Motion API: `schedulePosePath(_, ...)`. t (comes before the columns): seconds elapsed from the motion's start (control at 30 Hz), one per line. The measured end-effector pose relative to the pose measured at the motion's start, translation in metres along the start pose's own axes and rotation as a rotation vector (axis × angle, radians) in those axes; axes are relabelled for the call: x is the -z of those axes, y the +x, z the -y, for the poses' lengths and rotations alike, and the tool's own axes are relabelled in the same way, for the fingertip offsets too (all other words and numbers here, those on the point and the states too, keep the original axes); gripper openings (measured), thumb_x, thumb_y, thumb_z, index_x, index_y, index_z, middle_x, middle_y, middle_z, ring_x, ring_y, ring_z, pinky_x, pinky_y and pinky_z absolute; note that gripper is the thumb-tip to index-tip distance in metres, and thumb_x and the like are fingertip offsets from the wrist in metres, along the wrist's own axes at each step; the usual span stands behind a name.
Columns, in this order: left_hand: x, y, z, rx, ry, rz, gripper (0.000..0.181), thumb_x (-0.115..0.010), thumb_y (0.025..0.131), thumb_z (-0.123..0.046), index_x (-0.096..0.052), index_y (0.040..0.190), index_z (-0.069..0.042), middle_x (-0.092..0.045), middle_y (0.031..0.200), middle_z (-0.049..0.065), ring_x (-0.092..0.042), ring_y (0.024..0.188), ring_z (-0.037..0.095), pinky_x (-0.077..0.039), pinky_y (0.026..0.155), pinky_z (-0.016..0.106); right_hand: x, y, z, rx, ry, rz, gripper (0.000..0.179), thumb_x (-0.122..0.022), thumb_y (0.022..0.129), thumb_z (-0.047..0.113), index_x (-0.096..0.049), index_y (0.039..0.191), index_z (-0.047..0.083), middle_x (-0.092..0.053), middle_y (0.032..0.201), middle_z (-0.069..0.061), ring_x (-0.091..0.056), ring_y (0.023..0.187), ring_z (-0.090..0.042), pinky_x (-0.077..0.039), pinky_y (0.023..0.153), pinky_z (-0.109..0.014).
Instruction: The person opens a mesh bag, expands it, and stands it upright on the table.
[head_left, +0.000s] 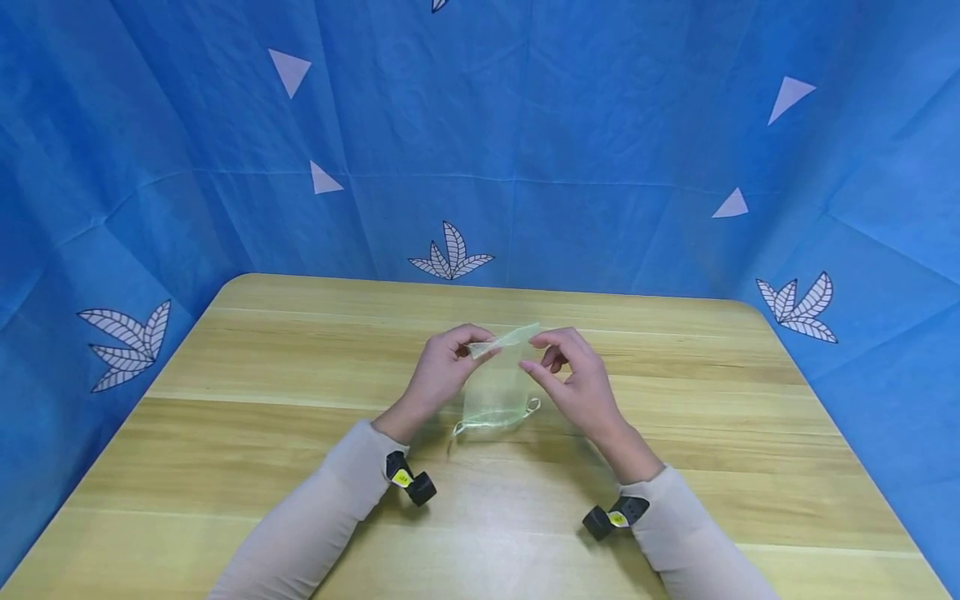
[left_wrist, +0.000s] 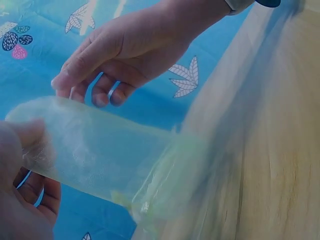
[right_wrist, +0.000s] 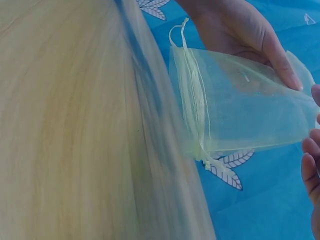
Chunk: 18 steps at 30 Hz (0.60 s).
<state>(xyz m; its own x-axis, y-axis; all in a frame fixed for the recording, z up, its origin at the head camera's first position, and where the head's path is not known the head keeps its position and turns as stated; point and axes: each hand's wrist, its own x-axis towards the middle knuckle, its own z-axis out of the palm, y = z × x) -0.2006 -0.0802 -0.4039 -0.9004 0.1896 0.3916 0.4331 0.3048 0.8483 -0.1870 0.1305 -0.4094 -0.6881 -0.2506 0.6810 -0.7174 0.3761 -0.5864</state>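
A sheer pale-green drawstring pouch (head_left: 495, 383) hangs above the table between the two hands. Its gathered end with looped cords (right_wrist: 192, 95) points down toward the table, and the flat end is uppermost. At that upper end, my left hand (head_left: 438, 371) pinches the cloth between thumb and fingers; the left wrist view shows the thumb through the fabric. My right hand (head_left: 577, 379) is at the opposite edge, thumb and index finger apart in the head view, fingertips right at the cloth. The other right fingers (left_wrist: 107, 90) bend loosely inward.
The wood-grain table (head_left: 285, 358) reaches back to a blue curtain (head_left: 600, 125) printed with leaves and triangles. A small black camera is strapped to each wrist, over light sleeves (head_left: 322, 500).
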Motion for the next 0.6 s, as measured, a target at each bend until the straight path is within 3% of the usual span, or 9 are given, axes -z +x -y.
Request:
schedulePosePath(0.43,-0.0049,-0.0034,-0.0015,-0.013,0.006,0.084,0.008,-0.072,0.091,-0.018,-0.074,0.097,-0.014,-0.07,0.094,-0.005,-0.058,0.078,0.012,-0.049,0.067,0.03,-0.0045,-0.0019,0.0053,0.024,-0.06,0.052,0.027,-0.082,0.078,0.006,-0.067,0.101,0.005,-0.062,0.086,-0.005,-0.055,0.072,-0.015,-0.048,0.064,-0.027)
schedulePosePath(0.6,-0.0064,-0.0045,-0.0015,-0.018,0.001,0.089,0.008,-0.072,0.09,-0.015,-0.074,0.097,-0.012,-0.07,0.094,-0.002,-0.056,0.075,0.014,-0.047,0.063,0.029,-0.0063,-0.0026,0.0072,0.029,-0.069,0.049,0.021,-0.079,0.081,0.003,-0.068,0.097,0.007,-0.062,0.083,0.0,-0.056,0.072,-0.012,-0.05,0.062,-0.03)
